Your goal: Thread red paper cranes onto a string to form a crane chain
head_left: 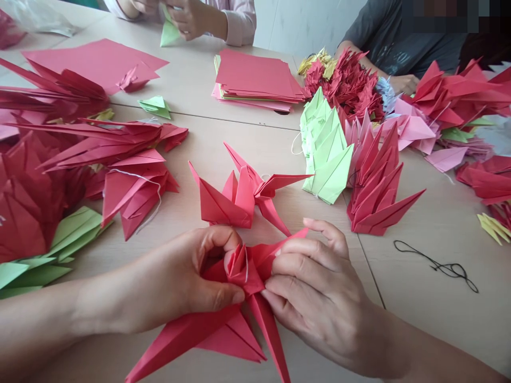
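Note:
Between my two hands is a red folded-paper piece (pixel 251 284) with long pointed arms spreading toward me and to the right. My left hand (pixel 199 282) pinches its small layered centre between thumb and curled forefinger; a short white string lies against that centre. With bent fingers, my right hand (pixel 319 287) grips the arm on the right side, its little finger lifted. Part of the piece is hidden behind the fingers. Just beyond my hands, two red folded pieces (pixel 235 199) rest on the table.
Red folded paper (pixel 131 186) and green folds (pixel 75 234) crowd the left. Green (pixel 325 149) and red stacked folds (pixel 375 197) stand to the right, near a black cord loop (pixel 447 266). Red sheets (pixel 259 77) lie behind. Across the table (pixel 423 330), another person's hands (pixel 195 18) hold green paper.

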The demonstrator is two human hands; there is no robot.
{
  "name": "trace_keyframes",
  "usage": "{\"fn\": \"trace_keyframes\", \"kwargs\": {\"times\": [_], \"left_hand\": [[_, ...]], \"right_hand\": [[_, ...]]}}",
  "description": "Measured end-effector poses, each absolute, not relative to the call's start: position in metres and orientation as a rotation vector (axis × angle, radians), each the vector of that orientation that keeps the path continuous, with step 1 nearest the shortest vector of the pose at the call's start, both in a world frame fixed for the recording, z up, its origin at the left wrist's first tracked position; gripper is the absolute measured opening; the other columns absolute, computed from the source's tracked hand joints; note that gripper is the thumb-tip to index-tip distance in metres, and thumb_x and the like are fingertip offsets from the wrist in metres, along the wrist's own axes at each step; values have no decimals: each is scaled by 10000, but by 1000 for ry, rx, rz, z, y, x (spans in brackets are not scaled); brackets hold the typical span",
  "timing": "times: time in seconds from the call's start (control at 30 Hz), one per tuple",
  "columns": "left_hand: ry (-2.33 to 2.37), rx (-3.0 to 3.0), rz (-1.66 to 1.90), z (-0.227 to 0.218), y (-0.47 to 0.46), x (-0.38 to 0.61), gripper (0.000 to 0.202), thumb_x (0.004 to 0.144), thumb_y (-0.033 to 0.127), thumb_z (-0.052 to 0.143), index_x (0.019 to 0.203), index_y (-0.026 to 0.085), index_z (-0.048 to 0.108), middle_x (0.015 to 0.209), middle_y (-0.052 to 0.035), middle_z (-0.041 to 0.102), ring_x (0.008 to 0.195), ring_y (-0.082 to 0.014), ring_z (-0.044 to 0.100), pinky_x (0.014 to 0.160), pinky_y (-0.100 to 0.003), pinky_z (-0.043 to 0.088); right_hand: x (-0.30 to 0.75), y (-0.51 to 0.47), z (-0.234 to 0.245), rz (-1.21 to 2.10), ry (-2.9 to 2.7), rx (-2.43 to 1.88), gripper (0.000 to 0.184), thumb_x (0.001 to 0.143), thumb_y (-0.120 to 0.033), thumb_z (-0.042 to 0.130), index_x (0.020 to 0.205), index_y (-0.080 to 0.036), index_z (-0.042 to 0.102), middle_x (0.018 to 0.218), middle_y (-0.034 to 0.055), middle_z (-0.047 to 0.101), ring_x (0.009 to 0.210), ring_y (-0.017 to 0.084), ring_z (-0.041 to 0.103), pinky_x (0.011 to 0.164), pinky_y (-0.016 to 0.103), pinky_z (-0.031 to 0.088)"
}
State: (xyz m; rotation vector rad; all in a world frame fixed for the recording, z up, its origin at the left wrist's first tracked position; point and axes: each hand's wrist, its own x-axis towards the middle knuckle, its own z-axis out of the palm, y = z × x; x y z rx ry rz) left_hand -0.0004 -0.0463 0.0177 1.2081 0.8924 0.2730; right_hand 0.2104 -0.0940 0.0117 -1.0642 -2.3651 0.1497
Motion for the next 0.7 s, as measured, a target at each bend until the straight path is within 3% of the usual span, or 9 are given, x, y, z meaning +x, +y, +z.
{"fn": "trace_keyframes", "kwargs": {"times": [0.4, 0.7], "left_hand": [[893, 1025, 266, 20, -44, 3, 158, 739, 159, 683, 784, 199, 536, 762, 64, 618, 703, -101, 564, 639, -184, 490], [862, 1021, 305, 24, -40, 4, 123, 732, 138, 691, 681, 188, 591, 688, 60, 624, 638, -84, 570, 583, -141, 473]], "right_hand": [[211, -93, 11, 152, -2320, -1085, 120, 860, -144, 622, 757, -198, 652, 808, -33, 685, 896, 134, 576, 1101, 461, 224], [211, -94, 15, 186, -2312, -1088, 203, 876, -83, 558, 780, -228, 664, 779, -64, 692, 871, 112, 593, 1119, 419, 208]]}}
